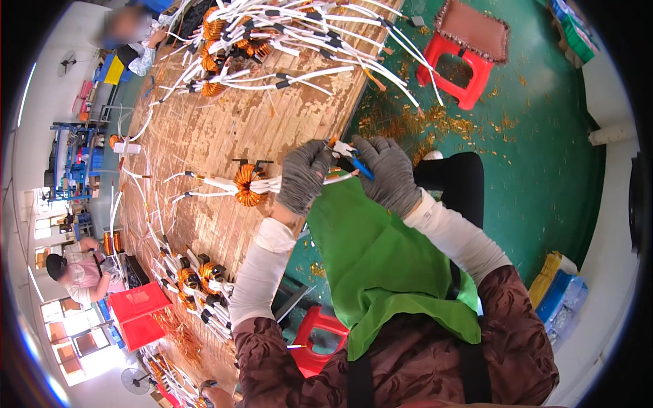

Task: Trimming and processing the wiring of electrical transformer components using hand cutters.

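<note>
Both hands wear grey gloves. My left hand (303,178) is closed around the white-sleeved leads of a copper-wound ring coil (249,185), which lies on the table beside it. Fingers of my right hand (393,178) grip a small blue-handled hand tool (364,168); its exact kind is hard to make out. The tool's metal end meets an orange-copper lead end at my left fingertips. More white-sleeved leads with black bands reach left from the coil. Below both hands hangs a green apron (377,251) over my lap.
A worn wooden table (218,129) bears heaped coils (212,51) at the far end and more coils (194,275) nearer. Red bins (138,302) stand at left. A red stool (459,71) and copper-coloured scraps (435,129) are on the green floor. Two other people (81,272) sit across.
</note>
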